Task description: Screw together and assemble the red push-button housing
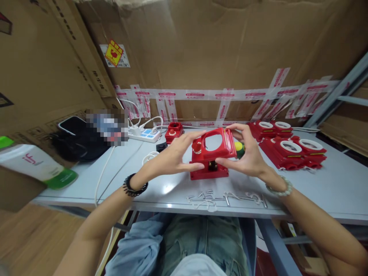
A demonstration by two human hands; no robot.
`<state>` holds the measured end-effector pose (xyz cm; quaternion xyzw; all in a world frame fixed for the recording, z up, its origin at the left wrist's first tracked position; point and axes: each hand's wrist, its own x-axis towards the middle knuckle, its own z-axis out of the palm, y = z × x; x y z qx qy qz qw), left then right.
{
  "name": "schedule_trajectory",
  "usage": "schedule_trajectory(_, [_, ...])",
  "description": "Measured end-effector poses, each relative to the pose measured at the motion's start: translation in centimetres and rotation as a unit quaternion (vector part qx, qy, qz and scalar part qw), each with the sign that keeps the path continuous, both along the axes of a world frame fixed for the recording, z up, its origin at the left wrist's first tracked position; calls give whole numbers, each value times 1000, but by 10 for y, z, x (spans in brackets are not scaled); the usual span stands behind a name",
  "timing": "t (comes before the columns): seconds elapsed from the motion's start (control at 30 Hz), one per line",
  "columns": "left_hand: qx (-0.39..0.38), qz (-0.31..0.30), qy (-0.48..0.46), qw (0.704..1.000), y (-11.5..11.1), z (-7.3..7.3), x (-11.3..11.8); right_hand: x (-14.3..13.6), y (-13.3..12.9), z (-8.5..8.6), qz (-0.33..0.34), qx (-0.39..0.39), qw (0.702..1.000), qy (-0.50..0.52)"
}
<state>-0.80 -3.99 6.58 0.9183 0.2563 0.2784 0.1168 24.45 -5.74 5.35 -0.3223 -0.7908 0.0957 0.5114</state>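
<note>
Grey workbench [316, 191] bearing, at centre, a red base [209, 171]. Red cover with round opening [214, 143] sitting tilted over it. Left hand [174, 155] at nine o'clock and right hand [248, 153] at three o'clock are gripping the cover, fingers curled around its edges. Screws [227, 197] lying at six o'clock.
</note>
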Motion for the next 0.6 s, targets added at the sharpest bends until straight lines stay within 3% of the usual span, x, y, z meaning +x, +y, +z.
schedule_trajectory(0.1, [-48,-8,-6,999,7,-6,16,9,8,2,8,-51,998,-25])
schedule_trajectory(0.37, [-63,26,133,989,13,-33,17,29,25,6,-86,-42,995,-11])
schedule_trajectory(0.6, [-59,44,151,986,9,-36,24,24,24,5,-114,-31,991,-54])
